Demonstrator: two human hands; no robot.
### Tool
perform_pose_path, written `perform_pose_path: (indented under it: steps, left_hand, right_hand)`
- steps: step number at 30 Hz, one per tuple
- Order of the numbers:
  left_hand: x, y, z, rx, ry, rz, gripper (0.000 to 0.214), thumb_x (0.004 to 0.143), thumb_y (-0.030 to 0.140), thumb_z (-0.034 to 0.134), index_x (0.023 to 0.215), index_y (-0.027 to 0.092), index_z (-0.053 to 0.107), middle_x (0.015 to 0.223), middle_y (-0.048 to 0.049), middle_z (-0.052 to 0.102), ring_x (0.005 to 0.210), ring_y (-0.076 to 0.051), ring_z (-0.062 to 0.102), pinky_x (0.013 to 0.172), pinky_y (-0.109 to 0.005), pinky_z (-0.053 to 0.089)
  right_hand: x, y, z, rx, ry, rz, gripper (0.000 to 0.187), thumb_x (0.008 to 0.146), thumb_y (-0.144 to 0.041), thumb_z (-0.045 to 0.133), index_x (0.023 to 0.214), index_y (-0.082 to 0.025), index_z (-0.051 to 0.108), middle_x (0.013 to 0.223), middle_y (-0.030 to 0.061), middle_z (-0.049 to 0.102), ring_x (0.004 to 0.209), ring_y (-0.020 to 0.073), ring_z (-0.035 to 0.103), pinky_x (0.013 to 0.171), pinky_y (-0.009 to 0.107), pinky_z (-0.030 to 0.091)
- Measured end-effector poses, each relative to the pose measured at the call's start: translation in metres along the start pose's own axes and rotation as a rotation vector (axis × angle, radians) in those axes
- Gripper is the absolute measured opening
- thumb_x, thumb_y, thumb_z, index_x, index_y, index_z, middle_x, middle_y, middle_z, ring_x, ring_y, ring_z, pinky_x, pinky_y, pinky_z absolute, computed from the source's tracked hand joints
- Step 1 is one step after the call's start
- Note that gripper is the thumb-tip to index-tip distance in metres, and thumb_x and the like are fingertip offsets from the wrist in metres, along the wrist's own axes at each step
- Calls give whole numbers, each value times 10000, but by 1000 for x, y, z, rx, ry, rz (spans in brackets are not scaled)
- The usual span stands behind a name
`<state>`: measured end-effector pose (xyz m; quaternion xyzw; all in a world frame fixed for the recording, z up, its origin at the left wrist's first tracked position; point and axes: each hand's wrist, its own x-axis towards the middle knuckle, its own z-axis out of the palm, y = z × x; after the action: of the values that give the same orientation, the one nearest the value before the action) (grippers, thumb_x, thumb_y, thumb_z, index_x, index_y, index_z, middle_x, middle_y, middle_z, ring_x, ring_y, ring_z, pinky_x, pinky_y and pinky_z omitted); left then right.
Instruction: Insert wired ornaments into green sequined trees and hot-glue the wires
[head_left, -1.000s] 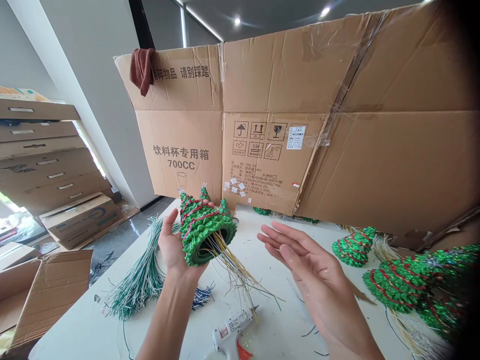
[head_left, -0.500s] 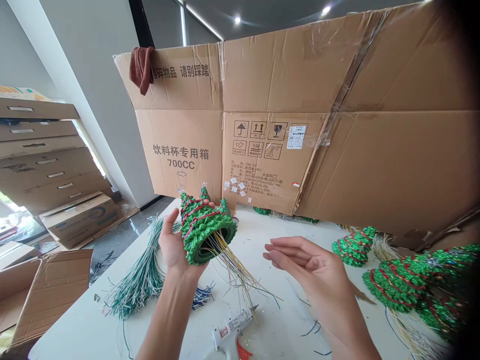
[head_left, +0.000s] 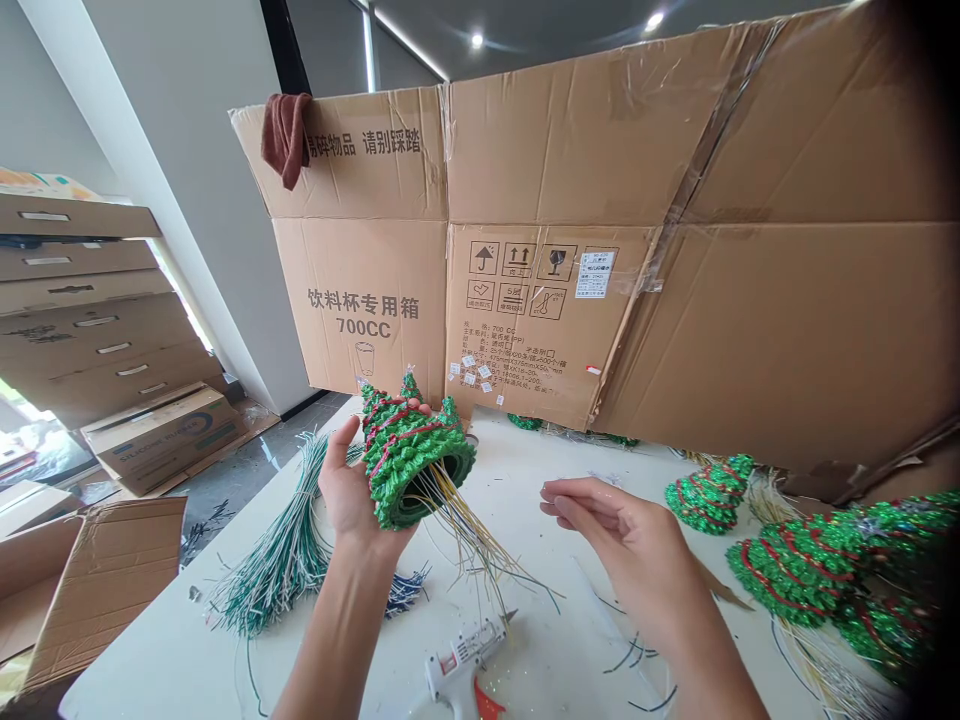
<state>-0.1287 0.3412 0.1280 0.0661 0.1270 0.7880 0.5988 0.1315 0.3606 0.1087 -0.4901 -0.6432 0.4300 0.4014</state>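
A small green tinsel Christmas tree (head_left: 412, 455) with dark red trim lies tilted in my left hand (head_left: 356, 490), whose fingers wrap behind it. Its hollow base faces toward me and to the right, and a bundle of thin yellow, white and dark wires (head_left: 480, 540) hangs out of it. My right hand (head_left: 619, 535) is apart from the tree, above the white table. Its thumb and fingertips are drawn together; whether something small is between them is not clear. A white hot glue gun (head_left: 465, 660) with a red trigger lies below, between my forearms.
A bundle of green and white wires (head_left: 281, 550) lies left on the table (head_left: 150, 640). Several finished tinsel trees (head_left: 795, 565) lie at right with wires trailing. A tall cardboard sheet (head_left: 525, 150) stands behind. An open carton (head_left: 112, 600) is at lower left.
My right hand has moved slightly right, and its thumb and fingertips have come closer together. The left hand and the tree stay almost still.
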Motion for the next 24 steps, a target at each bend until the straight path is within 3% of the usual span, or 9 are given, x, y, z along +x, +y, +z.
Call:
perform_pose_path:
  steps: [5, 9, 12, 17, 24]
  left_hand:
    - [0, -1, 0, 18, -9, -16, 341, 920, 405, 605, 1114, 182, 775, 1050, -133, 848, 1225, -364, 768, 1125, -534, 586]
    - [0, -1, -3, 38, -54, -13, 345, 914, 415, 622, 1125, 191, 778, 1075, -133, 847, 1244, -374, 760, 1131, -546, 581]
    - [1, 0, -4, 40, -68, -14, 357, 911, 417, 626, 1147, 193, 776, 1096, -137, 845, 1254, -381, 755, 1128, -552, 583]
    - [0, -1, -2, 30, -20, -3, 362, 917, 409, 622, 1154, 180, 771, 1094, -148, 843, 1246, -389, 757, 1112, -556, 593]
    - [0, -1, 2, -2, 19, -15, 363, 929, 403, 600, 1143, 166, 772, 1071, -151, 842, 1227, -375, 766, 1111, -540, 595]
  right_hand:
    - [-1, 5, -9, -210, -164, -36, 340, 1079, -496, 553, 1154, -274, 799, 1195, 86, 843, 1108, 299, 809, 986, 440, 593]
    - [-1, 7, -13, -478, -236, 6, 295, 1077, -362, 486, 1051, -287, 770, 1026, 53, 836, 1003, 303, 824, 827, 401, 562]
    - [1, 9, -14, -483, -267, 70, 295, 1052, -254, 424, 936, -266, 695, 898, 28, 806, 924, 271, 849, 746, 346, 535]
    - [6, 9, -15, -467, -233, 89, 217, 1008, -239, 484, 854, -254, 636, 801, 9, 786, 827, 253, 849, 725, 329, 517]
    - [8, 9, -17, -624, -133, -15, 196, 909, -308, 659, 792, -276, 812, 965, 68, 855, 982, 327, 798, 784, 391, 539]
